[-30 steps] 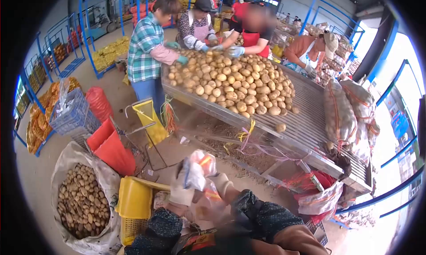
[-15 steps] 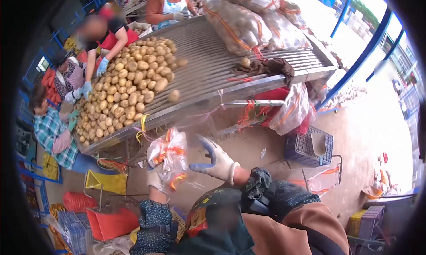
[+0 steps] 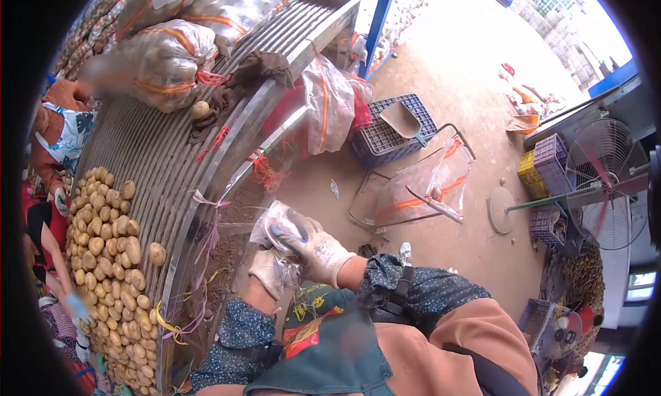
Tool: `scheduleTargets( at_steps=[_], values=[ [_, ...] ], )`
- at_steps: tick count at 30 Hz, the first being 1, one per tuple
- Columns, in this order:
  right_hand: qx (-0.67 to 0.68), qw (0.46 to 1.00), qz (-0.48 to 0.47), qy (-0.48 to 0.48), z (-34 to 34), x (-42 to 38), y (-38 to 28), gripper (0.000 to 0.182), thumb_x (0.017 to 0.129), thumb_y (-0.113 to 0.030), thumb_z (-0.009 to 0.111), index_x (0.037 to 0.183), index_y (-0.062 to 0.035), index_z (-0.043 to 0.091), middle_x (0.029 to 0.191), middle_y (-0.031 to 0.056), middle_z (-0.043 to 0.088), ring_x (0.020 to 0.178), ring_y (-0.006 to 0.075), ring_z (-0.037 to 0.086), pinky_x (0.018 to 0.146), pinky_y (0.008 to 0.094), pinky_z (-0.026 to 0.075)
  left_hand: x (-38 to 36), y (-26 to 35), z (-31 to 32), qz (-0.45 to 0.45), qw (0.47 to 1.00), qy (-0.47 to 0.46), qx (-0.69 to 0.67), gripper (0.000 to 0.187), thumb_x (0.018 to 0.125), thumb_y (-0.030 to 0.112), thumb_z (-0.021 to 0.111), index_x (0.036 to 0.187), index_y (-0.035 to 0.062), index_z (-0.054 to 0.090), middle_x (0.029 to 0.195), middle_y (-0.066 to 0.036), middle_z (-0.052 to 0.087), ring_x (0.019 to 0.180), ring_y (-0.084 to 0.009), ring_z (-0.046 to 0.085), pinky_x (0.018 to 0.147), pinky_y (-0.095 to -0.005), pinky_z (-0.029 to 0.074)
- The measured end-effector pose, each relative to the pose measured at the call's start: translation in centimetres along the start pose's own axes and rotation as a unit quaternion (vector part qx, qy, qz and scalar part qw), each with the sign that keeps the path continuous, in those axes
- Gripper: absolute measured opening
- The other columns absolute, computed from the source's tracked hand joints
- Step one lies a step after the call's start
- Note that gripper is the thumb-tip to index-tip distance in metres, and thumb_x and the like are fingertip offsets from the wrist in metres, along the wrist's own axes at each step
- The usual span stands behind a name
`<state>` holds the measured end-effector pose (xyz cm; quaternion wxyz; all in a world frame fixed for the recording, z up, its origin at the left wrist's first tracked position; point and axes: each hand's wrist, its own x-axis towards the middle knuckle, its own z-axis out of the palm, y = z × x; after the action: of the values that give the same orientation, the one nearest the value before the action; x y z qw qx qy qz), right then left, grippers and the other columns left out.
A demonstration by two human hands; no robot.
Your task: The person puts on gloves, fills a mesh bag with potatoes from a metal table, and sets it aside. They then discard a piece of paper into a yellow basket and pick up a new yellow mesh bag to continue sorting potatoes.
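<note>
A crumpled clear plastic bag (image 3: 281,214) is bunched up in front of my body, beside the sorting table's metal edge. My left hand (image 3: 270,272), in a whitish work glove, is closed on it from below; part of its fingers is hidden by the plastic. From the other side, my right hand (image 3: 322,254), in a similar glove with a blue-grey palm, has its fingers curled and pressed onto the same plastic. The two hands nearly touch.
Potatoes (image 3: 110,258) are heaped on the slatted table (image 3: 162,107), with filled sacks (image 3: 165,58) at its far end. A stand holds a striped bag (image 3: 420,189). Behind it, a scoop (image 3: 401,120) lies on a blue crate (image 3: 375,144). A fan (image 3: 606,182) stands right. Co-workers are left.
My view has swung to the right. My right hand, open and apart before, has come onto the plastic bag held in my left hand.
</note>
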<state>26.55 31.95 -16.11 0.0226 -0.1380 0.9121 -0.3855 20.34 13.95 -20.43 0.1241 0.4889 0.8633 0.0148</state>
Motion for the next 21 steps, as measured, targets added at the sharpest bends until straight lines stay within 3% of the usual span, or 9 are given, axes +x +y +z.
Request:
scheduleTargets(
  at_steps=[2, 3, 4, 5, 8, 10, 15, 17, 21],
  values=[
    [0.088, 0.988, 0.023, 0.128, -1.3, -1.9, 4.5, 0.090, 0.068, -0.016, 0.082, 0.148, -0.0240, 0.043, 0.145, 0.0274, 0.040, 0.129, 0.0488, 0.046, 0.107, 0.0488, 0.043, 2.9, 2.0, -5.6, 0.065, 0.967, -0.090, -0.228, 0.046, 0.102, 0.020, 0.049, 0.147, 0.0118, 0.041, 0.144, -0.014, 0.049, 0.127, -0.0253, 0.053, 0.106, -0.0419, 0.046],
    [0.128, 0.977, 0.085, 0.145, -3.1, -3.5, 6.0, 0.081, 0.071, -0.013, 0.079, 0.145, -0.0228, 0.048, 0.145, 0.0233, 0.043, 0.128, 0.0446, 0.049, 0.106, 0.0452, 0.044, 4.4, 3.6, -6.7, -0.023, 0.749, -0.103, -0.654, 0.049, 0.102, 0.019, 0.050, 0.149, 0.0115, 0.040, 0.145, -0.014, 0.049, 0.127, -0.0253, 0.054, 0.105, -0.0413, 0.046],
    [0.079, 0.968, 0.142, 0.191, -4.7, -5.4, 7.6, 0.072, 0.075, -0.011, 0.076, 0.142, -0.0209, 0.052, 0.142, 0.0198, 0.048, 0.124, 0.0417, 0.053, 0.104, 0.0421, 0.046, 5.6, 4.3, -7.3, -0.121, 0.356, -0.100, -0.921, 0.052, 0.101, 0.018, 0.052, 0.151, 0.0111, 0.038, 0.145, -0.013, 0.049, 0.126, -0.0254, 0.054, 0.104, -0.0406, 0.047],
    [0.033, 0.954, 0.178, 0.239, -7.3, -7.6, 8.9, 0.068, 0.077, -0.011, 0.075, 0.141, -0.0152, 0.052, 0.138, 0.0187, 0.053, 0.120, 0.0378, 0.058, 0.101, 0.0386, 0.049, 6.4, 4.2, -7.6, -0.124, 0.358, -0.112, -0.918, 0.052, 0.101, 0.018, 0.052, 0.151, 0.0111, 0.038, 0.145, -0.013, 0.049, 0.126, -0.0254, 0.054, 0.104, -0.0406, 0.047],
    [0.372, 0.748, 0.304, 0.458, -13.2, -14.7, 13.5, 0.051, 0.082, 0.000, 0.069, 0.132, -0.0022, 0.058, 0.129, 0.0114, 0.062, 0.113, 0.0204, 0.062, 0.092, 0.0327, 0.052, 8.3, 1.0, -6.5, -0.160, 0.714, 0.190, -0.654, 0.053, 0.099, 0.014, 0.059, 0.149, 0.0104, 0.043, 0.146, -0.012, 0.048, 0.126, -0.0274, 0.055, 0.106, -0.0422, 0.044],
    [0.210, 0.750, 0.421, 0.465, -15.7, -20.9, 22.3, 0.046, 0.090, -0.011, 0.065, 0.134, -0.0025, 0.057, 0.126, 0.0169, 0.064, 0.110, 0.0227, 0.064, 0.092, 0.0315, 0.051, 9.0, -3.1, -7.8, -0.146, 0.882, 0.369, -0.253, 0.054, 0.094, 0.010, 0.067, 0.145, 0.0077, 0.048, 0.148, -0.015, 0.046, 0.125, -0.0307, 0.055, 0.107, -0.0427, 0.043],
    [0.086, 0.785, 0.541, 0.291, -16.8, -19.8, 38.1, 0.050, 0.091, -0.020, 0.065, 0.136, -0.0011, 0.054, 0.124, 0.0236, 0.064, 0.111, 0.0289, 0.064, 0.096, 0.0331, 0.049, 6.0, -13.2, -4.8, -0.427, 0.863, 0.250, 0.104, 0.063, 0.097, 0.032, 0.061, 0.150, 0.0056, 0.039, 0.152, -0.022, 0.038, 0.136, -0.0407, 0.040, 0.114, -0.0482, 0.033],
    [-0.069, 0.728, 0.680, -0.047, -14.1, -17.6, 44.1, 0.052, 0.091, -0.020, 0.065, 0.137, 0.0008, 0.053, 0.128, 0.0233, 0.063, 0.113, 0.0289, 0.063, 0.097, 0.0335, 0.049, 4.3, -15.7, -2.0, -0.512, 0.836, 0.128, 0.153, 0.075, 0.096, 0.044, 0.059, 0.153, 0.0038, 0.033, 0.152, -0.022, 0.037, 0.138, -0.0406, 0.037, 0.115, -0.0485, 0.030],
    [-0.085, 0.797, 0.545, -0.245, -5.0, -20.8, 54.4, 0.049, 0.092, -0.019, 0.066, 0.135, -0.0007, 0.053, 0.128, 0.0196, 0.062, 0.112, 0.0304, 0.062, 0.096, 0.0358, 0.050, 4.2, -15.7, -0.1, -0.523, 0.814, 0.172, 0.185, 0.083, 0.094, 0.047, 0.062, 0.154, 0.0008, 0.027, 0.153, -0.028, 0.033, 0.140, -0.0437, 0.034, 0.117, -0.0486, 0.028]
  ],
)
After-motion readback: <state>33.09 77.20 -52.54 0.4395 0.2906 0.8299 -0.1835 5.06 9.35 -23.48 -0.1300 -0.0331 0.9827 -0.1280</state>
